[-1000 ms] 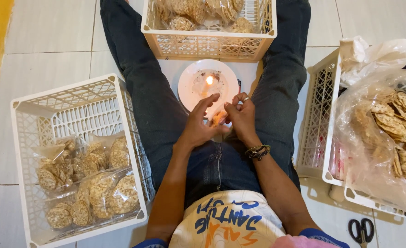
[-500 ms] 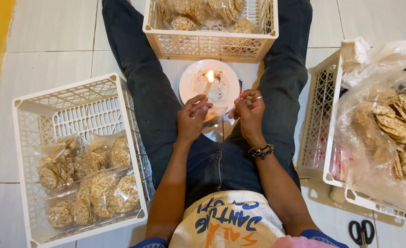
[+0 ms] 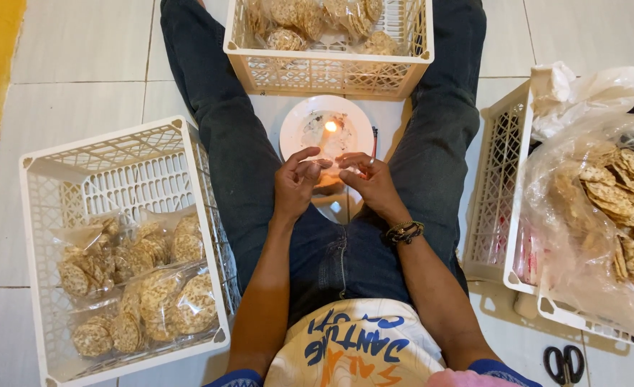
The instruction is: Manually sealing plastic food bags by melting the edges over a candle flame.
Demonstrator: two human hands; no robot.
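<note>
The clear bag (image 3: 329,179) sits pinched between both hands, just near of the candle flame (image 3: 330,127) on the white plate (image 3: 295,127). The left hand (image 3: 297,185) and right hand (image 3: 369,183) each close fingertips on the bag's edge; its contents are hidden. Jeans-clad legs wall the hands left and right, with a cream crate (image 3: 329,72) far and open lap near. Since half a second ago, the hands sit slightly closer together. The left crate (image 3: 116,154) holds packed crackers (image 3: 138,287); scissors (image 3: 563,364) lie near right.
</note>
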